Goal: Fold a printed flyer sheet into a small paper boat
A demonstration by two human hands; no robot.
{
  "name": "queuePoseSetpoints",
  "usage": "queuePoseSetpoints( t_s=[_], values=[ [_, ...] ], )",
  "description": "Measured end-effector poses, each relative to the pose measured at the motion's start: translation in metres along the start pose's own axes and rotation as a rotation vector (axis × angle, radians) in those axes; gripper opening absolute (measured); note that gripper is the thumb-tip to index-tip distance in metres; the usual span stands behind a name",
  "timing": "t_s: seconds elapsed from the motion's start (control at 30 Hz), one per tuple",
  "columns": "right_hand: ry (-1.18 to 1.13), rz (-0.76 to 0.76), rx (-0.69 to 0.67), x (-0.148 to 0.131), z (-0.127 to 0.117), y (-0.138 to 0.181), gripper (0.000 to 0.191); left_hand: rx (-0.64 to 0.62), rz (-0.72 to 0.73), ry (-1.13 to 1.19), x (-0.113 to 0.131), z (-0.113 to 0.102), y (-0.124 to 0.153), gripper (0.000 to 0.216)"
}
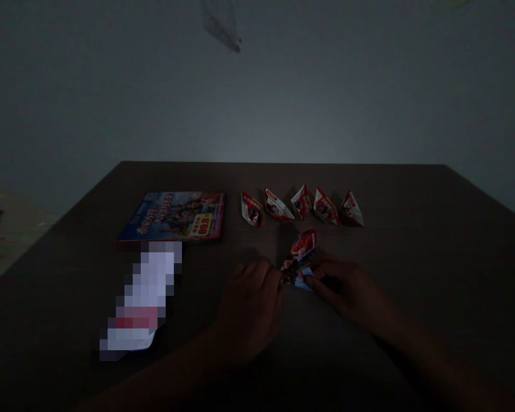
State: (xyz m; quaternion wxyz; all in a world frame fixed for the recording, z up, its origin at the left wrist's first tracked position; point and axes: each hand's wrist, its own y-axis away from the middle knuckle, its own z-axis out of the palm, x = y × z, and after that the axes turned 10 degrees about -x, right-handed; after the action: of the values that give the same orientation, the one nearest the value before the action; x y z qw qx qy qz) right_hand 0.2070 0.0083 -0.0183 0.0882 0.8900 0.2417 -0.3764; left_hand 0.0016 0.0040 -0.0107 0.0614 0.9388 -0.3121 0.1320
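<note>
While only dim light is falling on the dark surface (412, 257), both hands are working at one half-folded paper (302, 252). It is lying between them, just ahead of the fingertips and a little right of the middle of the view. Its long axis is running on a slant, from a pale blue-white corner near the person up and away to a red printed end. That red end is lifting off the surface and pointing toward the far edge.

The right hand (347, 292) is reaching in from the right, its fingers (321, 281) curled and pinching the near pale corner. The left hand (251, 306) is lying knuckles-up on the other side, its fingers (264, 272) bent and meeting the paper's near left edge. It is too dark to tell whether they are gripping it or only pressing against it. Both hands are sitting about equally near, so the paper is extending away from both rather than off to one side.

Beyond the paper and apart from it, a row of five folded pieces (301, 206) is standing side by side along the far part of the surface. Left of the row a printed flyer (175, 216) is lying flat. Nearer the person a pale object (141, 297) is lying, too blurred to identify.
</note>
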Motion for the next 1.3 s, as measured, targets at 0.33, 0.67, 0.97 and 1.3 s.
queuePoseSetpoints(
  t_s=[0.33,0.67,0.97,1.3],
  values=[
    [-0.021,0.08,0.014,0.004,0.001,-0.001,0.018,0.075,0.181,-0.188,0.024,0.032,0.018,0.04],
    [0.033,0.154,0.023,0.003,0.0,-0.006,0.021,0.038,0.157,-0.204,0.025,0.032,0.015,0.045],
    [0.086,0.214,0.031,-0.001,0.0,-0.007,0.021,0.041,0.169,-0.231,0.025,0.037,0.017,0.045],
    [0.109,0.206,0.034,0.004,0.001,-0.008,0.021,0.049,0.157,-0.263,0.028,0.043,0.019,0.046]
  ],
)
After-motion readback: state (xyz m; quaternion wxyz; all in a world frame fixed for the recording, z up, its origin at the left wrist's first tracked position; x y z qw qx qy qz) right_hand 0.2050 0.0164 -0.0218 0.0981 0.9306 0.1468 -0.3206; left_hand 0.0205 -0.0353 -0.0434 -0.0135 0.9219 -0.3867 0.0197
